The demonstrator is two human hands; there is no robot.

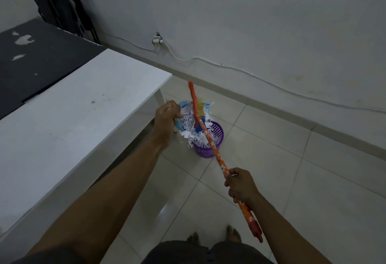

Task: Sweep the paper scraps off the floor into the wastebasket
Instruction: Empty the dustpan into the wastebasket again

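My left hand (166, 115) grips the handle of a blue dustpan (182, 105), held tilted over a purple wastebasket (205, 148) on the tiled floor. White paper scraps (191, 122) are heaped on the pan and spill over its edge into the basket. My right hand (240, 184) grips the orange flowered broom handle (213, 146), which slants up to the left. The broom's orange head (193, 98) with pale bristles lies against the scraps on the pan.
A white table (73, 107) stands at the left, its leg close behind the dustpan. A black surface (31, 59) lies beyond it. A white cable (240, 71) runs along the wall from a socket (157, 41). A black folding chair (60, 2) leans at the back left. My bare feet (215, 236) show at the bottom.
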